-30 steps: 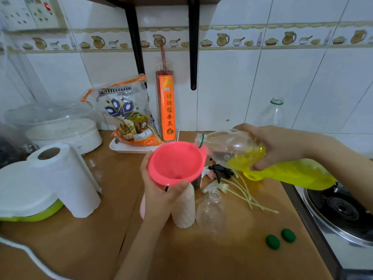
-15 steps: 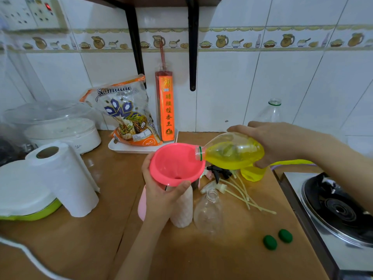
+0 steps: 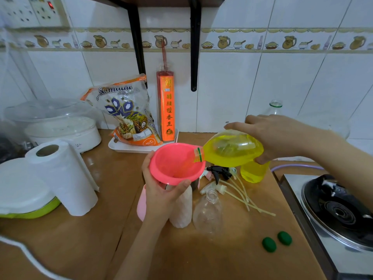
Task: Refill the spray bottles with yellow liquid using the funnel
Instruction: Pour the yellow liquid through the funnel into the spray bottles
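Note:
My left hand [image 3: 161, 190] grips the rim of a pink funnel [image 3: 173, 162] that sits over a spray bottle hidden behind my hand. My right hand [image 3: 276, 136] holds a clear bottle of yellow liquid [image 3: 230, 150] tipped on its side, its mouth inside the funnel, and yellow liquid runs into it. Beside the funnel stand a pink bottle [image 3: 141, 203], a pale textured bottle [image 3: 180, 209] and an open clear bottle [image 3: 207, 213]. Spray heads with long tubes [image 3: 228, 182] lie on the counter. A second yellow-filled bottle [image 3: 253, 172] stands behind them.
A paper towel roll [image 3: 64, 178] and a white-lidded green container [image 3: 22, 195] stand at left, a white cooker [image 3: 60, 128] behind. A rice bag [image 3: 125, 112] and orange incense box [image 3: 166, 108] rest on a white tray. Two green caps [image 3: 276, 241] lie front right. A gas stove [image 3: 339, 211] is at right.
The yellow bottle has tipped further and its mouth has moved into the funnel; liquid now flows out. My left hand keeps holding the funnel in place.

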